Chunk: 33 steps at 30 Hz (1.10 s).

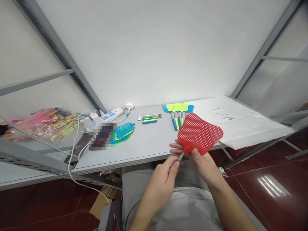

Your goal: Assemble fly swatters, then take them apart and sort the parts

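Observation:
A red fly swatter head (199, 133) with a perforated face tilts up in front of me, over the table's front edge. My right hand (203, 163) holds it near its neck, thumb in front and fingers behind, partly hidden by the mesh. Pinched between the thumb and fingers of my left hand (165, 175) is a thin metal rod (181, 157), which meets the red neck. Beyond them, several fly swatters (178, 110) with blue and yellow-green heads lie fanned out, handles towards me.
Metal rods (150, 116) and blue and yellow-green handles (149, 121) lie mid-table. Left are loose swatter heads (124, 131), a blurred object (102, 136), a power strip (113, 114) with cables, and bagged colourful goods (50, 125). A white plastic package (240, 122) covers the right side.

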Available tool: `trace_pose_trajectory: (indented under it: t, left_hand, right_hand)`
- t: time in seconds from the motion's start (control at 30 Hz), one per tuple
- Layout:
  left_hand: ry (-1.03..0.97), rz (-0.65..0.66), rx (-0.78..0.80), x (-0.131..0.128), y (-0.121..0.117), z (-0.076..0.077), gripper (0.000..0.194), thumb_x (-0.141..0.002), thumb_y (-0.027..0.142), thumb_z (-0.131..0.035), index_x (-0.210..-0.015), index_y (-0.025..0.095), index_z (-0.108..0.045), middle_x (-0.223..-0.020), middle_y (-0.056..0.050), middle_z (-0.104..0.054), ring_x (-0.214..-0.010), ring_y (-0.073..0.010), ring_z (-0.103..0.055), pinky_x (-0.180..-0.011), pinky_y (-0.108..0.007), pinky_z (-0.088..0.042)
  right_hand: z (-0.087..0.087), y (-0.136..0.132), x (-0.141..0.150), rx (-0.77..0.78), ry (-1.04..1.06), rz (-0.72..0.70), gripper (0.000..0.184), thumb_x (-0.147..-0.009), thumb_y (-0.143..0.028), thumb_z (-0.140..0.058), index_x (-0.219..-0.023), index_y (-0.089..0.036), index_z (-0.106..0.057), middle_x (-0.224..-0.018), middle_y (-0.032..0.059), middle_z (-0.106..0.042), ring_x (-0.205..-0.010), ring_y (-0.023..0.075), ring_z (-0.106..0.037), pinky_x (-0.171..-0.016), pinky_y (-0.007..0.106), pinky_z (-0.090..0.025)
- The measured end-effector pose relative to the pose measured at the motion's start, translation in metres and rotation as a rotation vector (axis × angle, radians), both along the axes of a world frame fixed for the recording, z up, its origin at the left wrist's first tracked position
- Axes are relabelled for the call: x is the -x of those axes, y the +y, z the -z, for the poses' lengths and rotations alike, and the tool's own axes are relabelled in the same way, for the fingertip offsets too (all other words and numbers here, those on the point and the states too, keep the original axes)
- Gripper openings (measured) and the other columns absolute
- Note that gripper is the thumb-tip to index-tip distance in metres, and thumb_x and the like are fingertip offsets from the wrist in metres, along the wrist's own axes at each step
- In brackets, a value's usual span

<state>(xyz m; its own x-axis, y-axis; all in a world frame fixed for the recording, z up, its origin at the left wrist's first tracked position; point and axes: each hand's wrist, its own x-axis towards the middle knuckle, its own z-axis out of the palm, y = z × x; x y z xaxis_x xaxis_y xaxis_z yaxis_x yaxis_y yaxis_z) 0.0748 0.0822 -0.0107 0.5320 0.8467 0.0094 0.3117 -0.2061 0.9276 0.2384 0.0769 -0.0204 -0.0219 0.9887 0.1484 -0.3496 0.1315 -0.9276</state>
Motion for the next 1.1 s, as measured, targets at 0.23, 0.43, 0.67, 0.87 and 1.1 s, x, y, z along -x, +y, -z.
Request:
trace_pose_trajectory:
  t: [0.23, 0.43, 0.67, 0.87, 1.1]
  left_hand:
    - [0.026, -0.051, -0.069, 0.001, -0.001, 0.000, 0.031, -0.101, 0.038, -0.033, -0.092, 0.020, -0.057, -0.067, 0.002, -0.050, -0.063, -0.0141, -0.045, -0.060, -0.024, -0.030]
    - [-0.098, 0.030, 0.108, 0.007, 0.000, 0.003, 0.038, -0.100, 0.045, -0.032, -0.087, 0.018, -0.057, -0.060, 0.005, -0.038, -0.055, -0.0115, -0.036, -0.055, -0.024, -0.028]
    - [-0.113, -0.024, 0.054, 0.007, 0.004, 0.002, 0.032, -0.097, 0.045, -0.041, -0.101, 0.018, -0.058, -0.075, 0.000, -0.053, -0.066, -0.0127, -0.045, -0.060, -0.023, -0.034]
    - [0.036, -0.113, -0.202, 0.001, 0.002, 0.004, 0.028, -0.100, 0.036, -0.037, -0.099, 0.021, -0.061, -0.082, -0.003, -0.063, -0.072, -0.0167, -0.054, -0.067, -0.024, -0.037]
    - [0.206, -0.047, -0.299, 0.007, 0.006, 0.001, 0.027, -0.101, 0.032, -0.033, -0.105, 0.024, -0.058, -0.087, -0.003, -0.066, -0.075, -0.0182, -0.059, -0.067, -0.025, -0.036]
  right_hand:
    - [0.010, 0.007, -0.001, -0.003, 0.039, 0.316, 0.019, -0.085, -0.038, -0.068, -0.085, -0.020, -0.074, -0.086, 0.0047, -0.074, -0.088, 0.0212, -0.068, -0.089, 0.037, -0.049]
    - [0.008, 0.009, 0.003, 0.009, 0.109, 0.207, 0.022, -0.082, -0.042, -0.069, -0.081, -0.020, -0.074, -0.083, 0.0056, -0.073, -0.090, 0.0233, -0.067, -0.088, 0.039, -0.051]
    - [0.011, 0.008, 0.007, 0.021, 0.118, 0.114, 0.015, -0.080, -0.035, -0.073, -0.085, -0.021, -0.074, -0.084, 0.0041, -0.074, -0.080, 0.0188, -0.066, -0.081, 0.035, -0.052]
    - [0.011, 0.005, 0.013, 0.035, 0.030, 0.062, 0.018, -0.076, -0.031, -0.077, -0.090, -0.021, -0.075, -0.091, 0.0044, -0.075, -0.086, 0.0198, -0.067, -0.082, 0.034, -0.053]
    - [0.019, 0.005, 0.020, -0.034, 0.033, 0.172, 0.015, -0.078, -0.032, -0.075, -0.090, -0.023, -0.075, -0.089, 0.0041, -0.074, -0.084, 0.0203, -0.067, -0.085, 0.037, -0.052]
